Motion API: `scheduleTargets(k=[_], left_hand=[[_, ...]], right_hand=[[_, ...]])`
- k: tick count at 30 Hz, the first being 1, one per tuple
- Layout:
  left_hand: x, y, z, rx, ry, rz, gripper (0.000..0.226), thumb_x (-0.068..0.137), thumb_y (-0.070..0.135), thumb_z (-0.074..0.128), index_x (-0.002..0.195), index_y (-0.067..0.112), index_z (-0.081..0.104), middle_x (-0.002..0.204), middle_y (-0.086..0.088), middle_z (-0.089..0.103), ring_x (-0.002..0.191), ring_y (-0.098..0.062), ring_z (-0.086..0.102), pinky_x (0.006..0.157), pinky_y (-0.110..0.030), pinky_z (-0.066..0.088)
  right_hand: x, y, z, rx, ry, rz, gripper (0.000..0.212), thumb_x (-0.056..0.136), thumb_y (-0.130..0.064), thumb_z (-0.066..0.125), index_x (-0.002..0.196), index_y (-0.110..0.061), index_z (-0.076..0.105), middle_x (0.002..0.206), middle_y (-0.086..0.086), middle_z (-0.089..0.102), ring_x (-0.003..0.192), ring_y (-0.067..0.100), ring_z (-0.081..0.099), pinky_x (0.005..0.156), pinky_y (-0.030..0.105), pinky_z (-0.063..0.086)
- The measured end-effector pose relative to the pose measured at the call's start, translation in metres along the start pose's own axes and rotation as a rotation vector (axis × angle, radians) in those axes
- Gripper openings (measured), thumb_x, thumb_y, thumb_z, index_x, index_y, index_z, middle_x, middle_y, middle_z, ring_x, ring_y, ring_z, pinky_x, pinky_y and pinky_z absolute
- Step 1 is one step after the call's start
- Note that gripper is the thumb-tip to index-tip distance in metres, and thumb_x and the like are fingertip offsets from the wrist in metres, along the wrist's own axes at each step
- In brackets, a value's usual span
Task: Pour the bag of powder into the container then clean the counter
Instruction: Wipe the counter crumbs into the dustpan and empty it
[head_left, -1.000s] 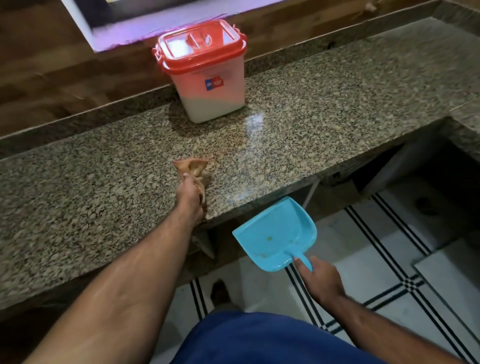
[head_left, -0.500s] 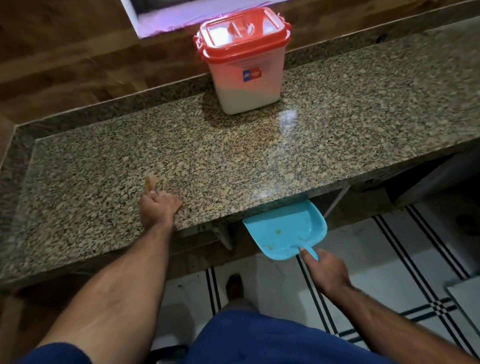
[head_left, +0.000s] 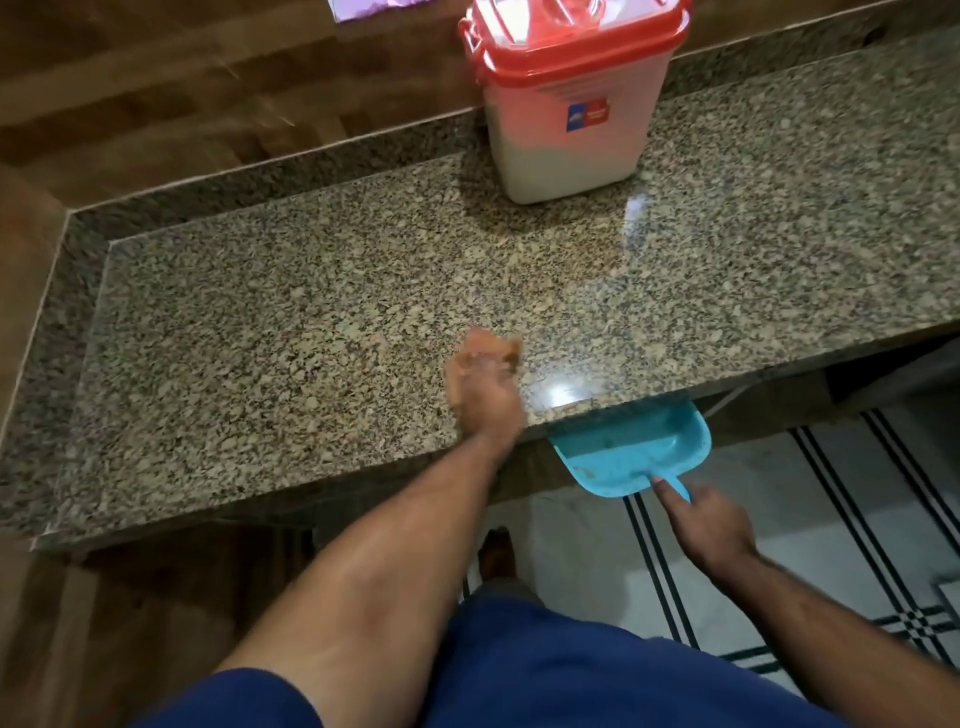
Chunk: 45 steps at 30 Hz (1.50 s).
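A clear plastic container (head_left: 569, 119) with a red lid shut on top stands at the back of the speckled granite counter (head_left: 291, 332), white powder filling its lower part. My left hand (head_left: 485, 387) is blurred with motion near the counter's front edge, closed on a small tan cloth (head_left: 501, 351) that pokes out beyond the fingers. My right hand (head_left: 709, 527) grips the handle of a blue dustpan (head_left: 634, 449), whose open mouth sits tucked just under the counter's front edge, right of the left hand. A few brown specks lie in the pan.
A brown wood-look wall (head_left: 156, 109) rises behind and to the left of the counter. Below the counter edge lies a white tiled floor (head_left: 831, 519) with black stripe lines. My foot (head_left: 496, 553) and blue shorts fill the bottom.
My left hand with the cloth swept left along the counter, then back right toward the dustpan. The dustpan rose from below the counter to sit under its front edge.
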<state>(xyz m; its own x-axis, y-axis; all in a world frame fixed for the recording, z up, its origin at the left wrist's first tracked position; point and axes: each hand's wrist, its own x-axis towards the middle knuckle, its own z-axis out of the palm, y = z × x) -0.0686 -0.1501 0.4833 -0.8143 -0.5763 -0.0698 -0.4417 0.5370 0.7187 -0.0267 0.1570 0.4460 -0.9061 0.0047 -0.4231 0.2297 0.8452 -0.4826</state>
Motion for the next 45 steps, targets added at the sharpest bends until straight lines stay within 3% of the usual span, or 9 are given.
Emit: scheduleTargets(k=[4, 8, 13, 20, 24, 32, 38, 42, 45], left_hand=[[-0.024, 0.07, 0.022, -0.36, -0.32, -0.044, 0.039, 0.114, 0.047, 0.044, 0.14, 0.028, 0.066, 0.112, 0.0, 0.072, 0.076, -0.009, 0.063, 0.063, -0.035, 0.062], [0.028, 0.085, -0.025, -0.797, -0.144, -0.336, 0.04, 0.109, 0.062, 0.04, 0.12, 0.033, 0.066, 0.104, -0.01, 0.079, 0.076, -0.018, 0.076, 0.063, -0.038, 0.066], [0.143, 0.057, -0.086, -0.553, 0.268, -0.2, 0.032, 0.114, 0.049, 0.041, 0.113, 0.027, 0.064, 0.094, 0.003, 0.072, 0.082, -0.015, 0.075, 0.072, -0.038, 0.069], [0.105, 0.055, 0.005, -0.587, -0.202, -0.317, 0.033, 0.107, 0.05, 0.051, 0.117, 0.024, 0.067, 0.117, 0.0, 0.067, 0.096, -0.014, 0.07, 0.077, -0.036, 0.063], [0.017, 0.1, 0.074, -0.395, -0.681, 0.16, 0.034, 0.109, 0.033, 0.048, 0.128, 0.022, 0.074, 0.129, -0.007, 0.075, 0.118, -0.025, 0.07, 0.106, -0.041, 0.055], [0.017, 0.136, 0.017, -0.709, -0.516, -0.256, 0.066, 0.093, 0.081, 0.058, 0.119, 0.024, 0.078, 0.105, -0.002, 0.083, 0.091, -0.023, 0.081, 0.078, -0.038, 0.069], [0.025, 0.056, -0.003, -0.121, 0.066, 0.062, 0.053, 0.112, 0.057, 0.034, 0.128, 0.022, 0.072, 0.099, -0.008, 0.07, 0.072, -0.016, 0.06, 0.059, -0.039, 0.058], [-0.043, 0.056, 0.051, 0.092, -0.211, 0.077, 0.03, 0.113, 0.038, 0.043, 0.127, 0.027, 0.067, 0.106, -0.006, 0.073, 0.084, -0.025, 0.066, 0.069, -0.036, 0.059], [-0.045, 0.114, 0.081, -0.218, -0.437, -0.027, 0.033, 0.114, 0.043, 0.046, 0.114, 0.02, 0.069, 0.095, 0.002, 0.071, 0.084, -0.022, 0.068, 0.065, -0.034, 0.055]], right_hand=[[0.005, -0.014, 0.001, 0.013, -0.003, 0.023, 0.062, 0.102, -0.072, 0.043, 0.066, -0.024, 0.055, 0.073, 0.009, 0.071, 0.076, 0.037, 0.07, 0.064, 0.035, 0.046], [-0.002, -0.022, -0.007, 0.06, -0.005, 0.033, 0.061, 0.104, -0.066, 0.047, 0.07, -0.019, 0.063, 0.068, 0.006, 0.067, 0.067, 0.026, 0.064, 0.057, 0.033, 0.042], [0.003, -0.021, -0.007, 0.092, 0.022, 0.061, 0.059, 0.106, -0.06, 0.048, 0.075, -0.013, 0.067, 0.069, 0.008, 0.068, 0.068, 0.025, 0.063, 0.062, 0.037, 0.047], [0.015, -0.028, 0.004, 0.071, 0.066, 0.139, 0.063, 0.106, -0.059, 0.052, 0.062, -0.014, 0.058, 0.063, 0.009, 0.064, 0.067, 0.035, 0.064, 0.062, 0.039, 0.045], [0.017, -0.033, 0.006, 0.064, 0.047, 0.156, 0.059, 0.106, -0.057, 0.054, 0.061, -0.018, 0.053, 0.068, 0.009, 0.063, 0.076, 0.034, 0.065, 0.068, 0.037, 0.042], [0.002, -0.031, -0.012, 0.085, 0.031, 0.19, 0.063, 0.106, -0.06, 0.053, 0.06, -0.016, 0.052, 0.062, 0.002, 0.058, 0.06, 0.02, 0.055, 0.052, 0.031, 0.032], [-0.005, -0.018, -0.015, 0.148, 0.058, 0.221, 0.061, 0.104, -0.061, 0.056, 0.062, -0.017, 0.054, 0.063, 0.0, 0.059, 0.062, 0.021, 0.057, 0.052, 0.029, 0.033], [-0.006, -0.009, -0.015, 0.169, 0.079, 0.235, 0.059, 0.103, -0.062, 0.057, 0.063, -0.019, 0.054, 0.064, -0.004, 0.058, 0.07, 0.027, 0.062, 0.051, 0.027, 0.032], [-0.007, -0.001, -0.018, 0.129, 0.07, 0.23, 0.059, 0.103, -0.065, 0.053, 0.066, -0.018, 0.057, 0.066, -0.002, 0.062, 0.069, 0.027, 0.063, 0.052, 0.029, 0.033]])
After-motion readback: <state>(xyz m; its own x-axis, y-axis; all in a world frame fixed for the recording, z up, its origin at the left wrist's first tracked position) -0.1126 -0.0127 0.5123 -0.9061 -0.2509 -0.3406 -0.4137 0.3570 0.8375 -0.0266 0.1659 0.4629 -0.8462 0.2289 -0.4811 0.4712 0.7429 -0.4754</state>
